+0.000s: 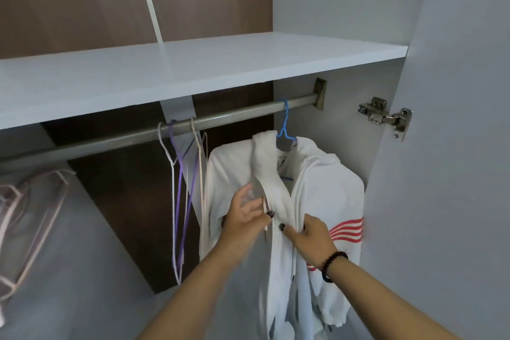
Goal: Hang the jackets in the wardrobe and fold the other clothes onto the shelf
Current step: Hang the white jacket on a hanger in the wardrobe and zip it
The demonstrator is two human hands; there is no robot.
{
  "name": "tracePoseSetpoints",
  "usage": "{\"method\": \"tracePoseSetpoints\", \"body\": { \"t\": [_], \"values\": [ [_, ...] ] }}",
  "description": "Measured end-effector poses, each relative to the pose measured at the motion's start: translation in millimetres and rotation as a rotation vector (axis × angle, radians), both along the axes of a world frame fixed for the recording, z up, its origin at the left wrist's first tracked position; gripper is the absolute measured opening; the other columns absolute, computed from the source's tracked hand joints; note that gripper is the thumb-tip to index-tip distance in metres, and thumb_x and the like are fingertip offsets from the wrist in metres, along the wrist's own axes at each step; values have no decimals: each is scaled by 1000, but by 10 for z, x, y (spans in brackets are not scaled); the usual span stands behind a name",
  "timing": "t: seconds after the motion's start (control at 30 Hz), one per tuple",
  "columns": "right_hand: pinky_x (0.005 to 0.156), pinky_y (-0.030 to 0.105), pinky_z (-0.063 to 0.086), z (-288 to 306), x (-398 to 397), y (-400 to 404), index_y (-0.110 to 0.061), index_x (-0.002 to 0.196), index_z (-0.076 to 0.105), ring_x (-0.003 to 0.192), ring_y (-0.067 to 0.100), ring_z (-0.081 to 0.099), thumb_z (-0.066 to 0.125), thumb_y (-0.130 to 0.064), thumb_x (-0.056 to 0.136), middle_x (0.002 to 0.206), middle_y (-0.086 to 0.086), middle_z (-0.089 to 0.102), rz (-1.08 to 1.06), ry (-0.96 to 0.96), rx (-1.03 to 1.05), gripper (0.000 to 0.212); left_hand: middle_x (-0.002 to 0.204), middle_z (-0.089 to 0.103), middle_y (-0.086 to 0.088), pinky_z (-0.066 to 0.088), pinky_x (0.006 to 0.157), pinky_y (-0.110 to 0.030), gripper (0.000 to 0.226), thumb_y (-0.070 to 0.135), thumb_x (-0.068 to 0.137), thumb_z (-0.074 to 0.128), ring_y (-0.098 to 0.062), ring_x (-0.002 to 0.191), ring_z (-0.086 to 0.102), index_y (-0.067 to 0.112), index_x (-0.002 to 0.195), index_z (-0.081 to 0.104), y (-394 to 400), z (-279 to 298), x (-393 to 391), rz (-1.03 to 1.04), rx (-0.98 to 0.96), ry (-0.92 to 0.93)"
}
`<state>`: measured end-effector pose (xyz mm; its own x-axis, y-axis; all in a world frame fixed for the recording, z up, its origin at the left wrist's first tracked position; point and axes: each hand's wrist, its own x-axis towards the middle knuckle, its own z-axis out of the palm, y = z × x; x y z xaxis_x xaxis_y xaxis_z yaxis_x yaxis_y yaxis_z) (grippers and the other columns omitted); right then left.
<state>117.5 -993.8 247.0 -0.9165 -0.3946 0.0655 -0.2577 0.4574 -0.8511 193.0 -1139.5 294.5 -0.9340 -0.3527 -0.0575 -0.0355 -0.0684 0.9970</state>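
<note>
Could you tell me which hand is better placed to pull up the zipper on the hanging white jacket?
Probably the left hand: it is at the zipper pull by the jacket's front edge. The right hand presses the other front panel and could steady it.

Rail [234, 114] carries blue hanger [284, 121] with white jacket [317, 188] (apparently zipped).
</note>
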Motion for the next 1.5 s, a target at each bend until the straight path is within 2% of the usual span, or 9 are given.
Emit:
{"method": "tracePoseSetpoints", "body": {
  "t": [0.1,0.27,0.47,0.67,0.77,0.87,1.13,1.3,1.5],
  "values": [
    [63,8,43,193,42,-54,-13,93,70,83,12,63,66,-23,88,89,-1,71,21,1,-38,12,124,57,2,50,74,-11,68,-10,84,66,0,104,58,20,136,35,158,-477,242,-46,-8,-89],
    [86,34,51,467,182,-134,-10,101,70,97,22,65,66,-25,87,103,6,71,31,3,-25,21,118,63,8,50,96,-30,56,20,75,77,-10,112,60,29,122,47,339,-1034,352,-125,-208,-196],
    [68,32,49,555,255,-167,-12,78,65,80,23,63,67,-31,87,80,2,68,-4,-8,28,21,95,72,2,53,77,-27,22,24,85,69,-16,91,66,17,106,68,285,-1220,394,-33,-340,-203],
    [80,52,54,423,355,21,1,84,61,76,26,60,71,-24,85,78,14,59,-9,-225,-236,27,88,77,0,55,74,-22,6,13,85,72,-17,87,72,19,89,73,211,-990,576,67,-1,-168],
    [78,27,54,116,611,220,-20,94,62,80,7,61,74,-18,80,93,-1,65,-40,-207,-258,18,96,76,-3,56,87,-35,15,13,86,72,-21,94,72,14,101,73,190,-811,628,98,181,-148],
    [73,12,46,-217,965,397,-22,96,62,83,4,61,73,-18,81,98,-6,65,19,-299,-201,18,100,76,-6,56,87,-39,23,14,85,73,-24,94,72,11,108,71,258,-637,627,150,289,-157],
    [84,34,51,-337,1241,702,-2,100,62,82,13,57,68,-10,84,84,-1,63,293,-383,-251,19,107,73,-12,58,82,-39,32,18,85,73,-29,99,71,6,114,68,647,-350,648,122,351,-91],
    [89,44,53,-236,1200,688,-13,101,71,96,33,65,68,-16,87,98,11,72,301,-322,-295,15,110,72,-15,59,77,-35,30,22,83,74,-32,101,70,7,109,73,754,-310,800,68,435,-88],
    [69,27,54,-252,1194,699,-20,82,74,76,12,67,69,-8,85,79,-3,74,230,-416,-369,13,111,72,-16,57,76,-27,22,15,91,59,-25,101,70,8,102,77,910,-341,1076,138,603,24]
  ]
}}
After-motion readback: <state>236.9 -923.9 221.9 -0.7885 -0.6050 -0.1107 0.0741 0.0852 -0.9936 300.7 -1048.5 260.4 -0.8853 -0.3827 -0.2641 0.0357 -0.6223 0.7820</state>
